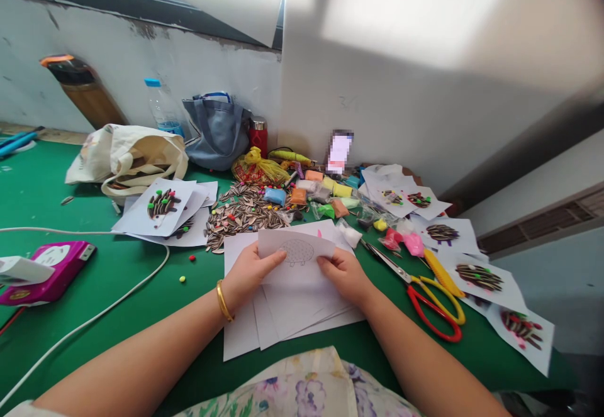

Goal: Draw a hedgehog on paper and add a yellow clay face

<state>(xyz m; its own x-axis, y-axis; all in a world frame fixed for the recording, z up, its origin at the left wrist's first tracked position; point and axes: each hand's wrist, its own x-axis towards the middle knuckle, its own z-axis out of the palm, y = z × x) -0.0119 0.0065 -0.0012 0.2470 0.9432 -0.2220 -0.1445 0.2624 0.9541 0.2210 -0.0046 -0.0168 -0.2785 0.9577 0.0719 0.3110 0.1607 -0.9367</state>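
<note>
Between both hands I hold a white sheet of paper (302, 272) with a dotted oval animal with short legs drawn on it in outline. My left hand (252, 266), with a gold bangle at the wrist, pinches its left edge, thumb on top. On the opposite edge, my right hand (346, 273) grips the same way. Beneath lie several loose white sheets (243, 329). Striped sunflower seeds (245, 209) are heaped just beyond the left hand. Scissors (419, 297) with red and yellow handles rest to the right of my right hand.
Small packs of coloured clay (298, 196) lie past the papers. Seed-decorated cards (165, 206) sit on the left, with more cards (491, 278) along the right edge. A purple power strip (56, 272) and white cable (117, 307) are at left. Bags, bottles and a phone (338, 151) line the wall.
</note>
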